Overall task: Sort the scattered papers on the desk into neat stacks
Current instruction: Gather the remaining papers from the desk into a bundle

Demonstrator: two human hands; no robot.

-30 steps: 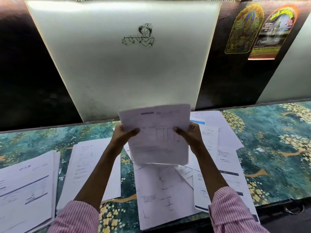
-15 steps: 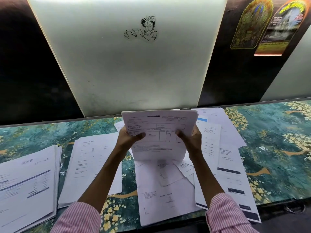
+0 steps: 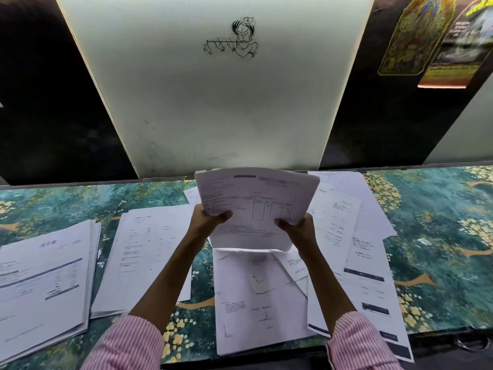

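Judged part done: outer stack [image 3: 45,276] and inner stack [image 3: 144,249] lie at 9 o'clock on the desk [image 3: 440,222]. Left hand [image 3: 206,222] and right hand [image 3: 298,231] each close their grip on a side edge of the paper sheaf [image 3: 256,206], held upright at centre. Loose sheets [image 3: 368,236] at 3 and 6 o'clock await sorting.

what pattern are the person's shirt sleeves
Narrow pink and white stripes on both sleeves, seen best in the head view.
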